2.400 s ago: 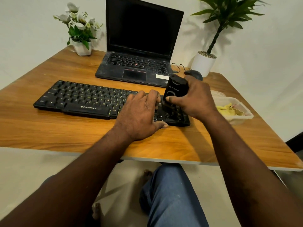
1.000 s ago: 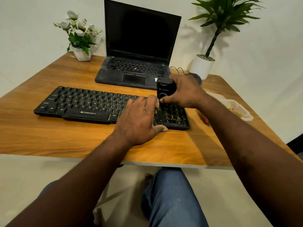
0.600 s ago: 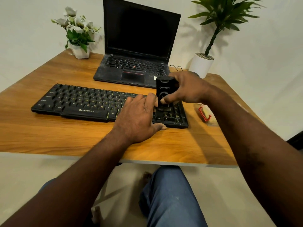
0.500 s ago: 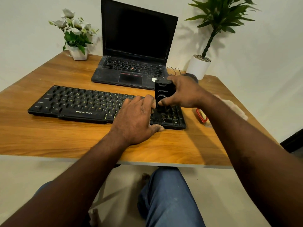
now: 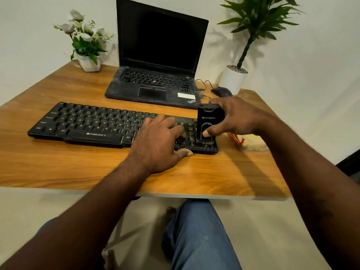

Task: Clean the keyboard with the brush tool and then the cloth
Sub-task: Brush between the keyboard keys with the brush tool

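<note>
A black keyboard lies across the wooden table. My left hand rests flat on its right-middle keys, fingers straight, thumb at the front edge. My right hand grips a black brush tool upright, its lower end down on the number pad at the keyboard's right end. A yellowish cloth with a red piece beside it lies on the table just right of the keyboard, partly hidden by my right forearm.
An open black laptop stands behind the keyboard. A dark mouse with a cable lies at its right. A white pot of flowers is back left, a potted green plant back right. My knee shows below the table edge.
My right hand with the brush tool has shifted slightly rightward and nearer over the number pad. The camera view has drifted. My left hand stays on the keys.
</note>
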### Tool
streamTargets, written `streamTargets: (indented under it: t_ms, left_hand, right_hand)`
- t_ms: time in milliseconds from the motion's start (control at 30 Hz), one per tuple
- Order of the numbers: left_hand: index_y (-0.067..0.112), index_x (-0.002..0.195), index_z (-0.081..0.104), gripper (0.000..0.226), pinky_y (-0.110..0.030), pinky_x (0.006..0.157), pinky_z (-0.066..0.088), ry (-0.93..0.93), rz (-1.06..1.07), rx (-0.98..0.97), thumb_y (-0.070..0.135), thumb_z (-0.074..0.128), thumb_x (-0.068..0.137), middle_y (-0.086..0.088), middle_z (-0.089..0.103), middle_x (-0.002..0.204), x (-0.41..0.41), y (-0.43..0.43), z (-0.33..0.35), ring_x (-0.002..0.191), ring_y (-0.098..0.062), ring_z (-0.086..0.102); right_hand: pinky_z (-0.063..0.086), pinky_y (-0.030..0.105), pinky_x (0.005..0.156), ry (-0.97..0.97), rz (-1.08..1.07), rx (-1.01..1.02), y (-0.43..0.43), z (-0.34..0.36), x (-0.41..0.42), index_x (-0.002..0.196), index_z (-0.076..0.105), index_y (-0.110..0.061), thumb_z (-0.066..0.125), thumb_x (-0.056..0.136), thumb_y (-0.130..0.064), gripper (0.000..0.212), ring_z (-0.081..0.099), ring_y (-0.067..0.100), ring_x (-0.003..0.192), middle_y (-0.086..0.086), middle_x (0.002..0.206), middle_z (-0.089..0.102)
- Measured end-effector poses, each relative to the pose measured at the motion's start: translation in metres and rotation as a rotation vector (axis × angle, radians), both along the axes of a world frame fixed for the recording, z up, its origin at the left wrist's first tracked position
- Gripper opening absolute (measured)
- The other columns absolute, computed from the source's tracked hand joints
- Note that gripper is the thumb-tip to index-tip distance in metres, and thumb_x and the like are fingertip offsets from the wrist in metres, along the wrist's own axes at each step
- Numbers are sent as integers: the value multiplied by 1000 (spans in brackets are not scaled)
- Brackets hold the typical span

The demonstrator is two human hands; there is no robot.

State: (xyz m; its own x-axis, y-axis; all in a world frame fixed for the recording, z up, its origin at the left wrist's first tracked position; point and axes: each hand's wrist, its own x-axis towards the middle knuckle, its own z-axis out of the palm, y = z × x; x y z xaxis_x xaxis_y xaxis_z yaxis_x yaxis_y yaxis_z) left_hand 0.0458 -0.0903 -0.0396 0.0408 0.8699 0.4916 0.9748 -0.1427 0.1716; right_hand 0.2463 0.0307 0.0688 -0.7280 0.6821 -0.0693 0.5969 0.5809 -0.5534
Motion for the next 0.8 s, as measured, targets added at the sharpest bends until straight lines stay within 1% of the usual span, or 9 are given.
streamTargets:
  t_ms: [100, 133, 200, 267, 367, 500, 667, 700, 800]
  left_hand:
    - [33, 115, 69, 56, -42, 93, 41, -1, 0, 3, 77, 59, 82, 8, 59, 110, 1, -1, 0, 110, -17, 47]
    - [33, 115, 69, 56, -42, 93, 41, -1, 1, 4, 77, 59, 82, 8, 59, 109, 2, -2, 0, 110, -17, 47]
    - [33, 115, 70, 56, -43, 93, 42, 2, 3, 6, 77, 60, 82, 8, 58, 108, 2, -2, 0, 109, -17, 48]
    - [33, 115, 70, 56, -43, 93, 43, 6, 4, 9, 77, 60, 82, 8, 59, 107, 2, -2, 1, 109, -17, 48]
    - [33, 115, 71, 56, -43, 93, 43, 1, 2, 0, 77, 60, 83, 8, 59, 108, 2, -1, 1, 111, -17, 48]
    - [31, 113, 72, 56, -43, 90, 42, -5, -5, 15, 76, 60, 82, 7, 60, 106, 2, -2, 1, 109, -18, 49]
    - [31, 112, 72, 55, -42, 89, 41, -4, -4, 16, 76, 62, 82, 8, 58, 103, 2, -2, 1, 108, -18, 48]
    - [31, 112, 72, 55, -42, 89, 41, -4, -4, 13, 76, 62, 82, 8, 58, 104, 3, -2, 1, 108, -17, 48]
    - [31, 112, 72, 57, -41, 89, 40, -7, -6, 16, 77, 58, 81, 8, 58, 104, 2, -2, 0, 108, -17, 48]
  right_hand:
    - [52, 17, 71, 113, -221, 223, 8, -11, -4, 119, 62, -22, 91, 75, -27, 53, 66, 10, 95, -9, 105, 68]
    - [52, 18, 72, 139, -264, 246, 8, -15, -6, 122, 61, -21, 92, 74, -27, 57, 65, 10, 95, -10, 104, 66]
    - [52, 17, 71, 132, -249, 203, 3, -20, -8, 118, 61, -22, 92, 74, -27, 54, 65, 8, 93, -12, 100, 65]
    - [52, 15, 66, 62, -181, 120, -4, -16, -1, 108, 60, -26, 92, 74, -26, 47, 68, 4, 87, -12, 96, 68]
    - [55, 17, 63, 39, -123, 43, -9, -3, 10, 109, 62, -23, 92, 73, -25, 47, 71, 8, 84, -7, 97, 72]
    - [46, 11, 59, 109, -306, 251, -7, -10, 4, 112, 57, -28, 92, 74, -27, 52, 59, -3, 79, -18, 91, 60]
    - [52, 14, 58, 29, -143, 3, -17, -2, 12, 107, 62, -22, 91, 74, -22, 44, 71, 5, 78, -6, 96, 71]
    - [54, 16, 60, 44, -138, 5, -18, -1, 15, 108, 62, -21, 91, 74, -22, 44, 71, 6, 79, -6, 96, 71]
    - [52, 16, 68, 100, -283, 190, -18, -12, 16, 108, 58, -28, 92, 73, -26, 49, 64, 1, 85, -15, 95, 64]
